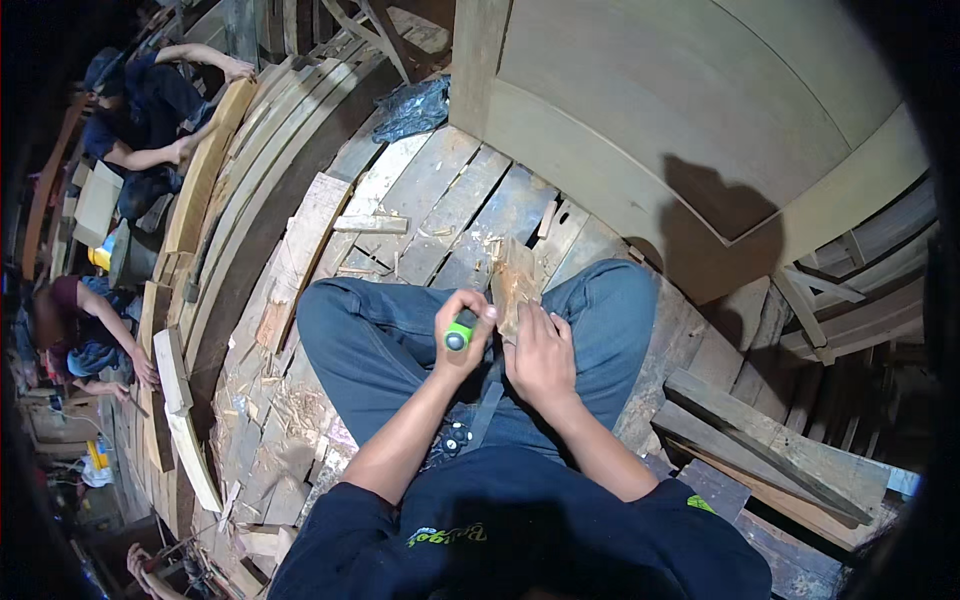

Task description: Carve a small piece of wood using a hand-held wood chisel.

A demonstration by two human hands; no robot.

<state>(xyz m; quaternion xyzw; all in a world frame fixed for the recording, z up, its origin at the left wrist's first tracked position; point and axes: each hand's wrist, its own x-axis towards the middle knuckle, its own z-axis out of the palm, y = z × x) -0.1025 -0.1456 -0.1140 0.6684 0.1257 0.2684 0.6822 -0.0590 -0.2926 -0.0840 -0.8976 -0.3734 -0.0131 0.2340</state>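
Note:
My left hand is wrapped round a tool with a bright green handle. The dark round butt of the handle points up at me, and the working end is hidden by my fist. Just to its right, my right hand grips the near end of a rough wood block, with its fingers lying over the top. The block stands out away from me between my crossed legs, its upper face light brown and uneven. My two hands are close together at the block's near end.
Wood shavings litter the plank floor to my left. A short wood offcut and a long board lie beyond my left knee. A large wooden panel stands ahead; boards lie right. Co-workers sit behind stacked timber at left.

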